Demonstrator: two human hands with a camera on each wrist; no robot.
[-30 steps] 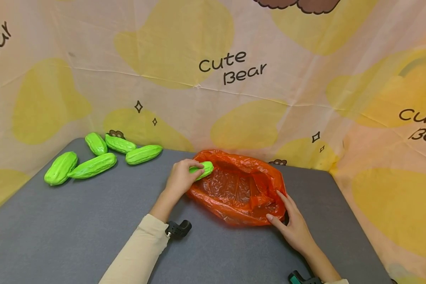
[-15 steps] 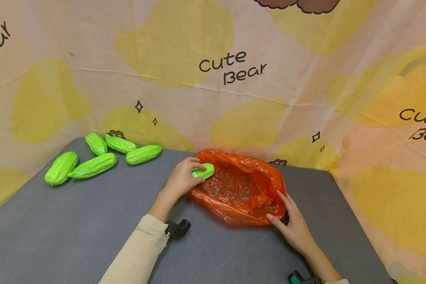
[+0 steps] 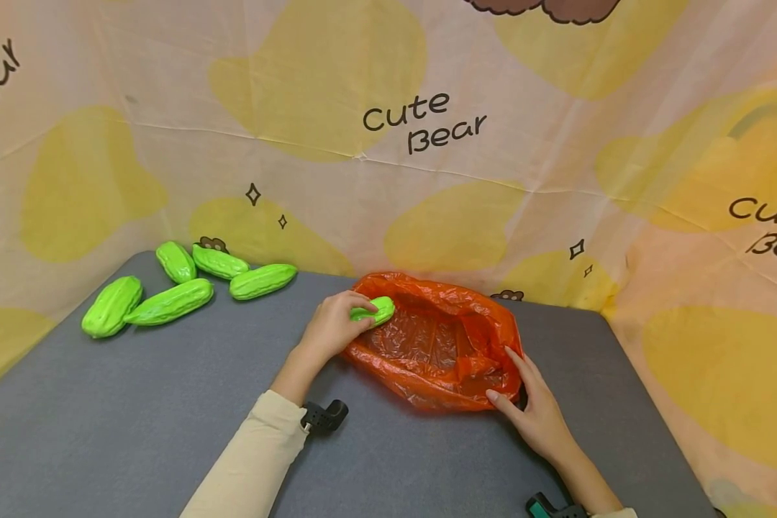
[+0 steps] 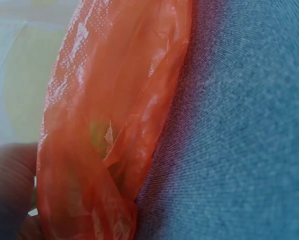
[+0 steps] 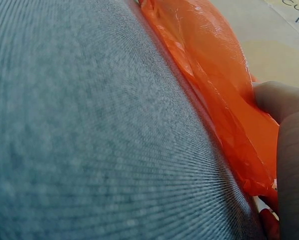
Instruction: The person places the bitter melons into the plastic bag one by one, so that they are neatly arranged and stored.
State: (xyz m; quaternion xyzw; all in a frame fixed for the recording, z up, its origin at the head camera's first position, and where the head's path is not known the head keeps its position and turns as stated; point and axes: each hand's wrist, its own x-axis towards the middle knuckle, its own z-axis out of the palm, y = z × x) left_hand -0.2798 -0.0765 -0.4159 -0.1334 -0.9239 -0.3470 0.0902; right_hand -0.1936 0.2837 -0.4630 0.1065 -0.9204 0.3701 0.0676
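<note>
An orange-red plastic bag [image 3: 421,392] lies on the grey table with its mouth spread wide toward me. At the bag's left rim, my left hand [image 3: 330,327] holds a bright green bitter melon [image 3: 385,309] between thumb and fingers, its far end pointing into the mouth. My right hand [image 3: 537,410] grips the right rim, thumb at the near edge and fingers on the far side. In the left wrist view the bag [image 4: 119,65] hides most of the melon. The right wrist view has my thumb [image 5: 277,100] over the rim of the bag [image 5: 209,55].
Several more bitter melons [image 3: 170,302] lie in a loose group at the table's back left. A patterned cloth backdrop [image 3: 337,165] rises behind the table [image 3: 168,403]. Black devices [image 3: 326,417] are worn on both wrists.
The bitter melon has shifted slightly right, farther over the bag's mouth, as my left fingers changed their hold on it. My right hand and the bag stay nearly still.
</note>
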